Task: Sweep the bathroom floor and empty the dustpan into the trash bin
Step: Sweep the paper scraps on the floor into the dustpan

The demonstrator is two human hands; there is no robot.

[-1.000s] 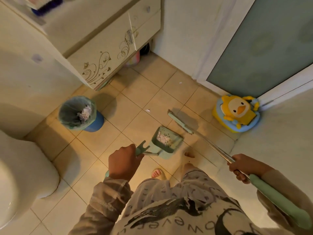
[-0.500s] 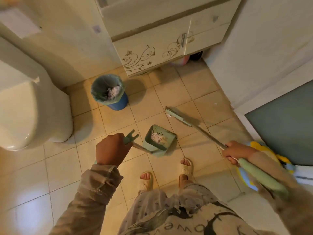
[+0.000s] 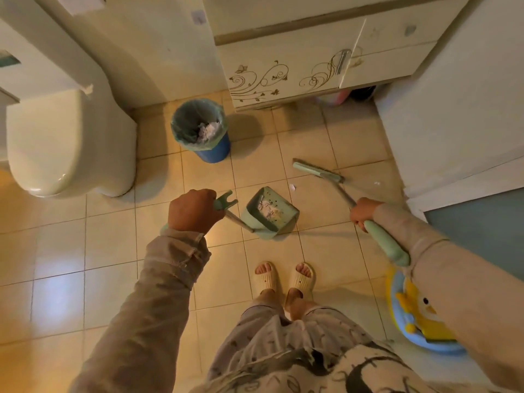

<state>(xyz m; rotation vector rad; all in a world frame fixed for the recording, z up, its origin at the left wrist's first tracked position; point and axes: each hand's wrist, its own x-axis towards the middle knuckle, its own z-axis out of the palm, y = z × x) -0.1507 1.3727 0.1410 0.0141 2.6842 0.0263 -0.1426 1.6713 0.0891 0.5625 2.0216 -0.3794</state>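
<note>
Left hand [image 3: 192,211] is fisted around the green grip of the dustpan handle [image 3: 226,200]; fingers fully wrapped, clip end sticking out past the knuckles. The dustpan [image 3: 270,212] hangs off the thin shaft to the right of that fist, just above or on the floor tiles [image 3: 107,242] — cannot tell which. It holds a clump of pale debris and specks.

Right hand [image 3: 361,212] is clenched on the broom shaft [image 3: 344,195] where it meets the green grip. Broom head [image 3: 317,171] lies ahead of the pan's mouth, long axis running left-to-right, slightly tilted.

Key relation: trash bin [image 3: 200,129] sits forward-left of the dustpan, between the toilet [image 3: 68,143] and the vanity cabinet [image 3: 286,75]. Left hand is the nearer one, so the dump looks like a left-arm move: carry the pan forward and left over the rim, then tip. Bin is lined and already has paper in it.

A small white scrap [image 3: 292,188] sits on the tile between pan and broom head, another fleck [image 3: 377,183] near the right wall — likely one more sweep needed first.

Hard to read: bristle contact with floor, pan lip angle. A yellow duck potty seat [image 3: 419,313] is partly hidden behind the right sleeve.
</note>
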